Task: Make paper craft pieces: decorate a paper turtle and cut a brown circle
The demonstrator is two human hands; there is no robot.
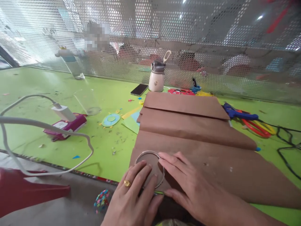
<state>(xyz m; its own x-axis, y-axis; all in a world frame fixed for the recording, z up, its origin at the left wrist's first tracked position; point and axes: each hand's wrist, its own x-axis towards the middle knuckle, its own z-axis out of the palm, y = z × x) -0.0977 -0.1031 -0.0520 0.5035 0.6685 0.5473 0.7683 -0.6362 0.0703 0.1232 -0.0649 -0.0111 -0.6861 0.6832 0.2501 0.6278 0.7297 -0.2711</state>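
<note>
A thin, pale round ring (164, 171) lies against the brown paper (207, 169) at its near left corner; whether it is a lid or a cup's rim I cannot tell. My left hand (135, 193), wearing a gold finger ring, holds it with bent fingers across its near left part and the thumb lower down. On the opposite side, my right hand (190, 180) has its fingertips at the rim and its thumb near the paper's front edge. The paper is creased into several broad folds and spreads far to the right. Both palms are hidden.
Left are a clear cup (87, 102), a purple box (68, 127) with charger and white cable, and a bottle (71, 64). A phone (139, 89) and white flask (156, 78) stand behind the paper. Right lie a blue glue gun (240, 112) and scissors (256, 128). Perforated mesh (131, 34) bounds the back.
</note>
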